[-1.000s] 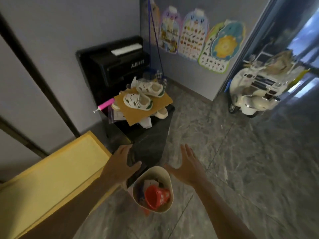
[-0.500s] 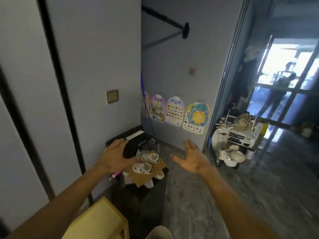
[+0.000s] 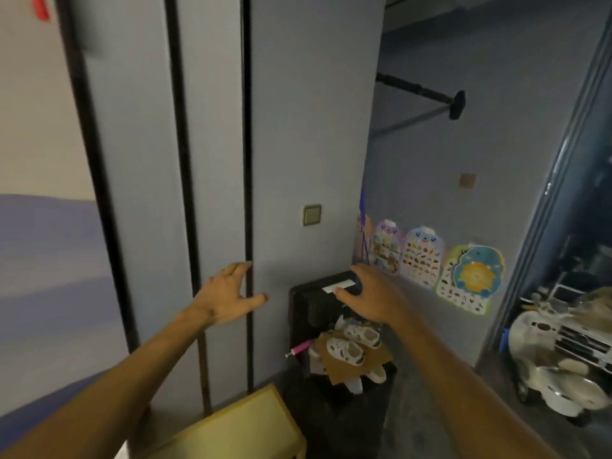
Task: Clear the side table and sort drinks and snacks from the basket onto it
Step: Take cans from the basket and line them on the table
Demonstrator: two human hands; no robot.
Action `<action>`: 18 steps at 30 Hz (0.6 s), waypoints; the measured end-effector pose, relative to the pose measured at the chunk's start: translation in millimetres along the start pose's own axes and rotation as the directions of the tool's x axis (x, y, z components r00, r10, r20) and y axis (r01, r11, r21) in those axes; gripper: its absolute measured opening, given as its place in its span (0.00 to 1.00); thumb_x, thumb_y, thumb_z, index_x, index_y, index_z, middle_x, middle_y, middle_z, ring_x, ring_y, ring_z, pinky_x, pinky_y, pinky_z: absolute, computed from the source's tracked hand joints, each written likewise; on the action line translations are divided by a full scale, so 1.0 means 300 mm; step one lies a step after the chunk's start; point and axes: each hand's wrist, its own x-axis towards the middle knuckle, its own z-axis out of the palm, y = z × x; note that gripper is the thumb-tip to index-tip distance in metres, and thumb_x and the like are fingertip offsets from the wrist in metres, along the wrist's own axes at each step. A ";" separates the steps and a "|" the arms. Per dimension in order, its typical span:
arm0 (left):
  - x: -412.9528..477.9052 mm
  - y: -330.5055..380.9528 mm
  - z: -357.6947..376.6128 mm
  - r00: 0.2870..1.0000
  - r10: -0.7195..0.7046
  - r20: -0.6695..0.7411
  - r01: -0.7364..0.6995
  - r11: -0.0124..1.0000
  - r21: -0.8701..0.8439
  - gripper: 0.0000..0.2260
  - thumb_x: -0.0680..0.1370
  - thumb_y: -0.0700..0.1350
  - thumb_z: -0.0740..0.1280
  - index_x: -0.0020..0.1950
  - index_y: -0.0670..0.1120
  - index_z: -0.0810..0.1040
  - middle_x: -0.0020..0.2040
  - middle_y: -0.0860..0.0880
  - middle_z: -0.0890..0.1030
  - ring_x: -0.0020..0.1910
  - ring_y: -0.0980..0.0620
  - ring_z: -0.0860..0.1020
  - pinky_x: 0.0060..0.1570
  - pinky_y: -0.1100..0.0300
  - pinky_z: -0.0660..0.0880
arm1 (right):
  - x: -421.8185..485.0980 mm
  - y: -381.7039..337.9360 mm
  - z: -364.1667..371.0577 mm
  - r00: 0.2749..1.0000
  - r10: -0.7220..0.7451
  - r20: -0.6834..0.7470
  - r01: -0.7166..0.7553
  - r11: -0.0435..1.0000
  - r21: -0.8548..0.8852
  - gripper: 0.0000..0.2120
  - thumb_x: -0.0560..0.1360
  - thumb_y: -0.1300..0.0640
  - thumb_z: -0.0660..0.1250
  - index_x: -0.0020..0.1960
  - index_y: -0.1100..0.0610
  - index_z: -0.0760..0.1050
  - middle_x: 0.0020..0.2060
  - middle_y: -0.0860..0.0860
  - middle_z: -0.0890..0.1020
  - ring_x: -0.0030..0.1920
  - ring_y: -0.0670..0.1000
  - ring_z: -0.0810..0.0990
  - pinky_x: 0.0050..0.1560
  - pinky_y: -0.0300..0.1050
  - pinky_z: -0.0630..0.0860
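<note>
Children's shoes on cardboard atop side table; boxy unit behind, against wall; low stool left-front; ride-on car right.

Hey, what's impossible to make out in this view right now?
Head view:
Black box top: partly behind the right hand.
Dark side table top: covered by brown cardboard and white child's shoes.
Yellow wooden panel: cut by bottom edge.
White toy car: motion-blurred, cut by right edge.

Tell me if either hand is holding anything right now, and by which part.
Nothing is held. The left hand is spread open and empty. The right hand is open in front of the black box; whether it touches it cannot be told.
</note>
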 end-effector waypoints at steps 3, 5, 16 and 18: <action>-0.124 -0.050 -0.065 0.990 -0.128 -0.054 0.130 0.991 0.031 0.47 0.73 0.75 0.63 0.84 0.53 0.55 0.83 0.46 0.61 0.78 0.41 0.67 0.76 0.44 0.66 | 0.021 -0.108 0.036 0.991 -0.113 0.076 0.112 0.993 0.022 0.43 0.78 0.28 0.65 0.83 0.53 0.64 0.80 0.51 0.69 0.78 0.57 0.71 0.75 0.57 0.71; -0.225 -0.072 -0.099 0.975 -0.202 -0.091 0.208 0.977 0.053 0.47 0.72 0.76 0.61 0.84 0.52 0.55 0.83 0.46 0.62 0.77 0.41 0.68 0.75 0.44 0.67 | 0.036 -0.162 0.076 0.978 -0.186 0.098 0.185 0.983 0.020 0.45 0.76 0.25 0.64 0.83 0.53 0.64 0.81 0.52 0.69 0.78 0.57 0.71 0.75 0.57 0.72; -1.010 -0.157 -0.301 0.771 -0.553 -0.317 0.618 0.770 0.159 0.49 0.70 0.79 0.54 0.83 0.51 0.61 0.82 0.46 0.64 0.77 0.41 0.67 0.74 0.44 0.66 | -0.121 -0.650 0.332 0.763 -0.597 0.247 0.586 0.801 0.126 0.47 0.77 0.27 0.66 0.85 0.55 0.61 0.83 0.53 0.66 0.81 0.57 0.67 0.78 0.55 0.68; -1.175 -0.183 -0.346 0.718 -0.599 -0.354 0.677 0.721 0.152 0.47 0.72 0.78 0.57 0.83 0.51 0.61 0.81 0.46 0.65 0.77 0.41 0.68 0.74 0.45 0.67 | -0.189 -0.786 0.379 0.706 -0.654 0.272 0.633 0.755 0.170 0.47 0.77 0.26 0.65 0.86 0.54 0.59 0.84 0.52 0.64 0.81 0.57 0.66 0.78 0.56 0.68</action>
